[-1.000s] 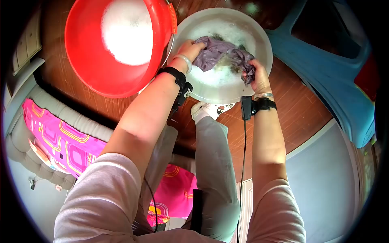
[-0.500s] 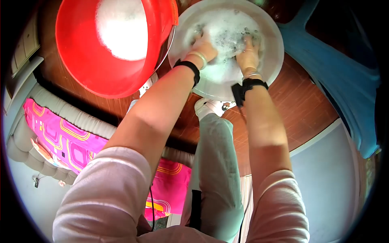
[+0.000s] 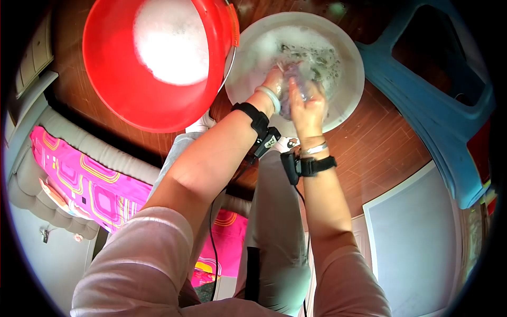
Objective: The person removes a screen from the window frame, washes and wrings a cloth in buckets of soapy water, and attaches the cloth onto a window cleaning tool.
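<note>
A wet purple cloth (image 3: 287, 104) is bunched between both hands over a white basin (image 3: 351, 95) of foamy water. My left hand (image 3: 273, 81) is closed on the cloth's left side, its fingertips partly hidden by suds and blur. On the right side, my right hand (image 3: 308, 105) grips the same cloth, its fingers curled and close to the left ones. White foam (image 3: 259, 45) and grey bubbly water surround the cloth.
A red bucket (image 3: 111, 68) with white suds stands left of the basin, its handle hanging between them. A blue plastic stool (image 3: 417, 100) is at the right on the brown floor (image 3: 364, 153). A bed with a pink cover (image 3: 90, 179) lies at the left.
The cloth was spread between my hands, then both hands were down in the foam with the cloth hidden. Now they have come together, and the cloth shows bunched between them.
</note>
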A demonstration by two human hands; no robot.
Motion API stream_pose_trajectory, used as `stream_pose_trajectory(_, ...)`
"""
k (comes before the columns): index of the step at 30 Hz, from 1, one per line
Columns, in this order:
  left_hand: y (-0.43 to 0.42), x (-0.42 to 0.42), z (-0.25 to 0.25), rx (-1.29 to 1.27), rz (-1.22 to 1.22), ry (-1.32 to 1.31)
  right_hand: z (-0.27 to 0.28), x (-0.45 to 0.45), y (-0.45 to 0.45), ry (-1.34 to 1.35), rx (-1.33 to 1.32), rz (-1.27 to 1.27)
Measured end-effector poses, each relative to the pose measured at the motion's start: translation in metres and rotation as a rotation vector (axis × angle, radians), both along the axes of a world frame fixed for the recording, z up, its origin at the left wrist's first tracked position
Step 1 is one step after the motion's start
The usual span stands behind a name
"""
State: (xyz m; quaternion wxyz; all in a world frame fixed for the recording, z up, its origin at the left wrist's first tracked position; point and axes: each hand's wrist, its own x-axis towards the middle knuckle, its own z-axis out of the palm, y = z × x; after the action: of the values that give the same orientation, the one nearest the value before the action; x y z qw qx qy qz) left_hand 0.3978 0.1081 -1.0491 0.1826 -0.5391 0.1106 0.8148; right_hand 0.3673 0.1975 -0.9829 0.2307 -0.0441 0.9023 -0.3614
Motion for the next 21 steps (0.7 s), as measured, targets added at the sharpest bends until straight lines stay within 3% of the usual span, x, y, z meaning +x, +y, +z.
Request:
stream_pose_trajectory(1, -0.001, -0.004, 0.008, -0.047, -0.015, -0.039, -0.003, -0.011, -0.001, -0.131, 0.068, -0.032)
stream_pose_trajectory(2, 0.003, -0.007, 0.017, -0.307, -0.168, -0.071, -0.004, -0.024, -0.002, -0.262, 0.137, -0.063)
stream_pose_trajectory(3, 0.003, -0.005, 0.02, -0.378, -0.241, -0.029, -0.008, -0.035, -0.001, -0.394, 0.208, -0.094)
stream_pose_trajectory(6, -0.004, 0.01, 0.005, -0.605, -0.534, 0.073, -0.065, -0.048, 0.025, -0.502, 0.326, -0.053)
stream_pose_trajectory(9, -0.021, 0.017, -0.01, -1.06, -0.897, -0.142, -0.066, -0.033, 0.02, -0.129, 0.651, 0.218)
stream_pose_trajectory(10, -0.021, 0.015, 0.0, -1.107, -1.117, -0.158, -0.07, -0.025, 0.019, -0.11, 0.653, 0.311)
stream_pose_trajectory(13, -0.008, 0.033, -0.014, -1.557, -1.673, 0.134, -0.073, 0.006, 0.015, -0.055, 0.728, 0.786)
stream_pose_trajectory(15, -0.007, 0.053, -0.049, -1.531, -1.815, 0.2, -0.094, 0.004, 0.027, -0.132, 0.711, 0.819)
stream_pose_trajectory(17, -0.018, 0.045, -0.051, -1.365, -1.767, 0.229, -0.112, -0.009, 0.039, -0.205, 0.601, 0.705)
stream_pose_trajectory(20, -0.021, 0.022, -0.044, -0.872, -1.179, 0.148, -0.136, -0.019, 0.036, -0.333, 0.412, 0.306)
stream_pose_trajectory(21, -0.024, 0.015, -0.037, -0.543, -0.812, 0.082, -0.126, -0.021, 0.033, -0.296, 0.223, 0.226)
